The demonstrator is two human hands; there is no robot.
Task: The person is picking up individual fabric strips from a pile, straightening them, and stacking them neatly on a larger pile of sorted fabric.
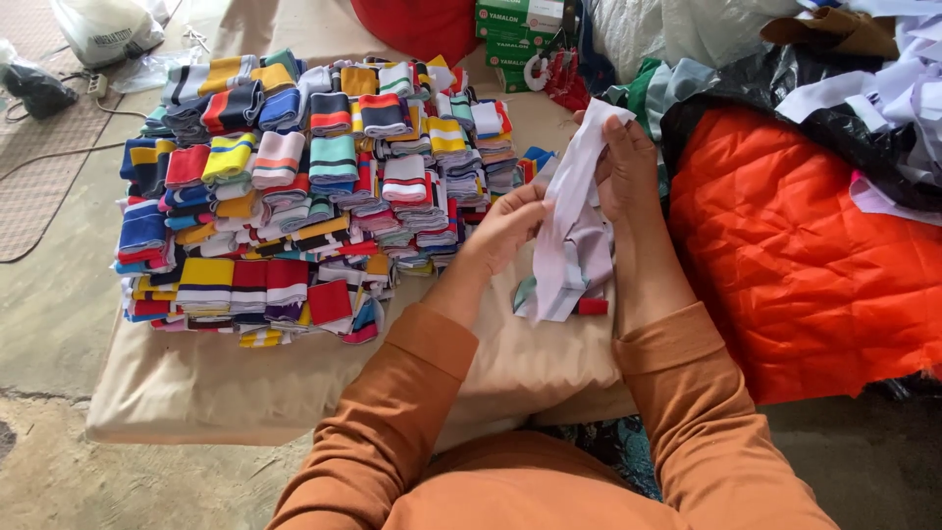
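Observation:
My left hand and my right hand both grip a white ribbed fabric strip with pale striped ends, held up above a tan cloth spread on the floor. The right hand pinches the strip's upper end, while the left holds its middle from the left side. The strip's lower end hangs down over the tan cloth. Both arms wear orange sleeves. Left of my hands lies a big pile of folded striped fabric pieces in many colours.
An orange quilted fabric lies on the right, with black plastic and white strips above it. Green boxes and a red object stand at the back. A white bag and cables lie at the far left.

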